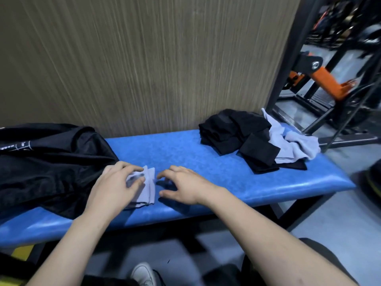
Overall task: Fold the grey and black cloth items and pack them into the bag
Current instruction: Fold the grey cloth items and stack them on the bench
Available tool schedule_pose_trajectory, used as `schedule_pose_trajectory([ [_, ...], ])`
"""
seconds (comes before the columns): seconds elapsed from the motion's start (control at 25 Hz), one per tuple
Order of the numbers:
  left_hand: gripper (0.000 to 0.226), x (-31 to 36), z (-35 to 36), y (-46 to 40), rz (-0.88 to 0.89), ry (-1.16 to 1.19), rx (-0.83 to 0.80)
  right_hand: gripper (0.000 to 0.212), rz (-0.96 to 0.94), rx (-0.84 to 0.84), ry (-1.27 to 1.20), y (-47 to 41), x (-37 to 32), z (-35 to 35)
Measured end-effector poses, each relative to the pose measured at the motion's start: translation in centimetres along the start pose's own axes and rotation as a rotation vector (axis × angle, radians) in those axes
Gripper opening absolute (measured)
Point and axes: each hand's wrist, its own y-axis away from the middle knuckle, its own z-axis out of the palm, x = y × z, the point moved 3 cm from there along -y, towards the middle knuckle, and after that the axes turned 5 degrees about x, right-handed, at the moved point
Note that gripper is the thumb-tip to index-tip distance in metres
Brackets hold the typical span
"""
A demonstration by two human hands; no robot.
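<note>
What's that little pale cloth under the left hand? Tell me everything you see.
The pale grey cloth looks like soft knit, perhaps socks, folded flat into a small oblong, with a dark trim at its near edge. It lies on the blue bench beside a black garment. The left hand rests on it; the right hand is close beside it, not touching.

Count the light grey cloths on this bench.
2: a folded grey cloth under the left hand; a crumpled grey cloth on the right beside the black pile, which may hide more.
</note>
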Motion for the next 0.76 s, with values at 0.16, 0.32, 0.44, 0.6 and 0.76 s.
schedule_pose_trajectory([
  [0.16, 0.022, 2.8, 1.6, -0.6, 0.05, 0.035, -0.033, 0.046, 0.025, 0.022, 0.015, 1.7, 1.9, -1.1],
  [0.32, 0.025, 5.7, 3.8, -0.9, 0.144, 0.086, -0.128, 0.038, 0.065, 0.059, 0.02, 4.2, 4.4, -2.5],
  [0.44, 0.026, 7.8, 5.3, -1.1, 0.205, 0.078, -0.174, 0.035, 0.102, 0.073, 0.008, 6.1, 6.1, -3.7],
  [0.6, 0.03, 10.4, 7.2, -1.3, 0.235, 0.045, -0.257, 0.032, 0.143, 0.078, 0.011, 8.2, 8.2, -5.0],
  [0.76, 0.039, 13.5, 9.6, -1.3, 0.262, 0.07, -0.395, 0.031, 0.188, 0.09, -0.007, 9.9, 10.4, -5.9],
])
